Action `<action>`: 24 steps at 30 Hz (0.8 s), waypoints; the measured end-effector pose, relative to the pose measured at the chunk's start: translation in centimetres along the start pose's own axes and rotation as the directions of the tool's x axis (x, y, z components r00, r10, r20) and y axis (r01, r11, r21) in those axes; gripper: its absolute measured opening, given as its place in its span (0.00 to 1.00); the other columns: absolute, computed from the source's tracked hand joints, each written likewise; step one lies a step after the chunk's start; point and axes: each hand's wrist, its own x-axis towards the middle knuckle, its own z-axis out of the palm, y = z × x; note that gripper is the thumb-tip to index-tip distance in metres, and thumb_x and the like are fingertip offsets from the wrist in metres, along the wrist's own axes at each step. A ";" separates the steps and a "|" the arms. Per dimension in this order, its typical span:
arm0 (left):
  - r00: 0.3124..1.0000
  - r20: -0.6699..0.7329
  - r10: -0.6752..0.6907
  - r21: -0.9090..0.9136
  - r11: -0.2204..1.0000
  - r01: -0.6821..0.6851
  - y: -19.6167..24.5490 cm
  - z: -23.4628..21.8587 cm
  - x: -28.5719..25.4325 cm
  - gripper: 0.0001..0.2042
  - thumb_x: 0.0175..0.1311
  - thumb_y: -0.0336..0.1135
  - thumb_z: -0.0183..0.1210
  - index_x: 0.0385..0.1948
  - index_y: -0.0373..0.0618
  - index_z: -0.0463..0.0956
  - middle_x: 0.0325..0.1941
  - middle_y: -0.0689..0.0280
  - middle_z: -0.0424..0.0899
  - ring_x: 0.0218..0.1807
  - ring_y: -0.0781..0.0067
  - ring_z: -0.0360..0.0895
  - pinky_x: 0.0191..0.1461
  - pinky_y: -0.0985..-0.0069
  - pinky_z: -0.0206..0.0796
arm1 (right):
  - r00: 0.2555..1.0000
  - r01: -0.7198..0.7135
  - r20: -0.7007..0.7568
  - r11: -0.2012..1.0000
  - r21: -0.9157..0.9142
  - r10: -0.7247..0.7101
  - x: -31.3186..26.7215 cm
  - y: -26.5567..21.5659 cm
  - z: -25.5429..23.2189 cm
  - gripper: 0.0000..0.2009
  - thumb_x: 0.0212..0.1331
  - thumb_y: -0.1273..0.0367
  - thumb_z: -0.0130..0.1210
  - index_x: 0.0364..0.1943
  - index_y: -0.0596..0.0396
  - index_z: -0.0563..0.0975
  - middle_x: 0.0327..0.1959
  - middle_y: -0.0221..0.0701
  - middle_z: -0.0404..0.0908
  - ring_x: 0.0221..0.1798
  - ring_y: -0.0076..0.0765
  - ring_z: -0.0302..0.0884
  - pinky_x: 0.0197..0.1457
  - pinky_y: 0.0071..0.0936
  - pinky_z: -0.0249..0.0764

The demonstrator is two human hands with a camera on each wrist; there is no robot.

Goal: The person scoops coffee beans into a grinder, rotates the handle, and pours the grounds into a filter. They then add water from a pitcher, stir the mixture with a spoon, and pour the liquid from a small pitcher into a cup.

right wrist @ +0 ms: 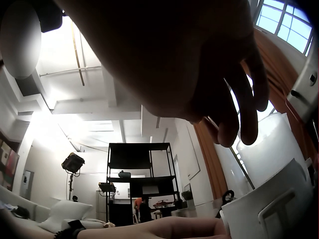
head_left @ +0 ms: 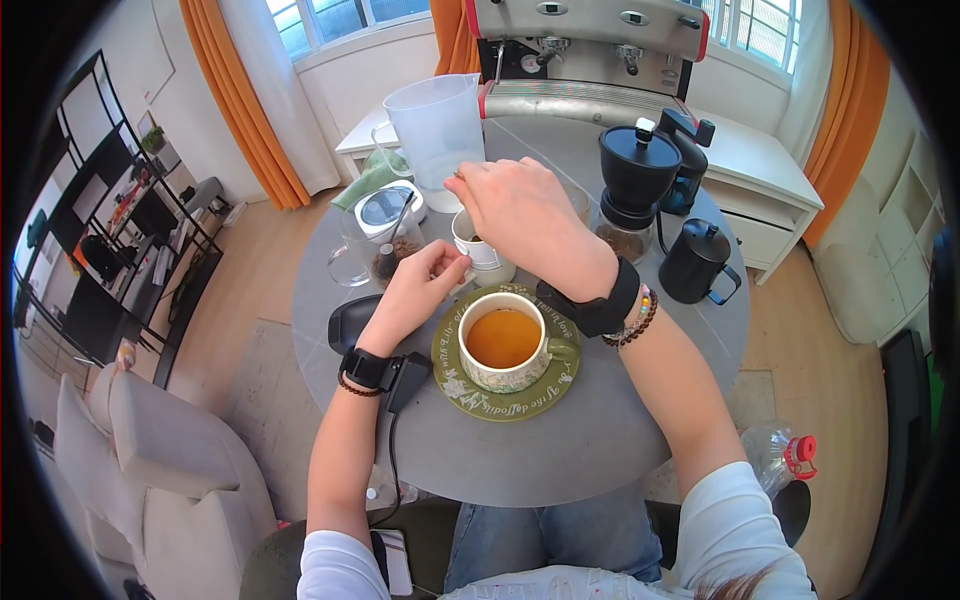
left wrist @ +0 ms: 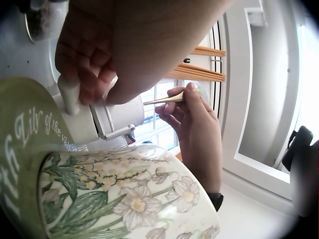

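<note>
My right hand (head_left: 525, 210) pinches a slim gold-coloured spoon (left wrist: 167, 99) over the white cup (head_left: 485, 262). Its thin shaft points down into that cup, and its lower end is hidden inside. With curled fingers, my left hand (head_left: 428, 278) holds the white handle (left wrist: 70, 94) at the cup's near side. A metal band and clip (left wrist: 117, 132) show on the cup's wall. Just in front stands a floral cup (head_left: 503, 376) of amber liquid (head_left: 504, 338), on a green lettered saucer (head_left: 458, 392).
Behind the hands stands a clear plastic pitcher (head_left: 432, 125), with a white scale (head_left: 408, 196) and a glass jar of dark grounds (head_left: 385, 262) at the left. A black grinder (head_left: 640, 165) and black kettle (head_left: 697, 262) stand right. An espresso machine (head_left: 590, 60) is at the back.
</note>
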 end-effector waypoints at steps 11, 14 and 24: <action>1.000 -0.002 -0.008 -0.007 1.000 0.008 0.1 0.1 0.0 0.12 0.71 0.41 0.55 0.36 0.40 0.74 0.28 0.72 0.79 0.31 0.86 0.73 0.32 0.84 0.65 | 0.999 -0.025 -0.046 1.000 -0.007 0.025 0.0 0.8 0.1 0.13 0.66 0.63 0.51 0.26 0.53 0.78 0.21 0.34 0.81 0.29 0.39 0.81 0.35 0.34 0.71; 1.000 -0.002 -0.006 -0.011 1.000 0.006 -0.1 0.1 0.0 0.12 0.71 0.41 0.55 0.36 0.40 0.74 0.28 0.72 0.79 0.31 0.86 0.73 0.32 0.84 0.65 | 0.998 -0.044 -0.049 0.995 0.088 0.049 0.2 0.5 -0.2 0.13 0.66 0.63 0.51 0.26 0.53 0.78 0.20 0.34 0.80 0.29 0.39 0.81 0.36 0.34 0.70; 1.000 0.000 -0.010 -0.002 1.000 0.010 -0.1 0.0 0.0 0.12 0.71 0.41 0.55 0.36 0.41 0.74 0.29 0.72 0.79 0.31 0.87 0.73 0.32 0.84 0.65 | 0.998 -0.049 -0.046 0.998 0.032 0.050 0.0 1.1 -0.1 0.13 0.66 0.63 0.52 0.26 0.53 0.78 0.19 0.36 0.79 0.27 0.42 0.81 0.34 0.35 0.71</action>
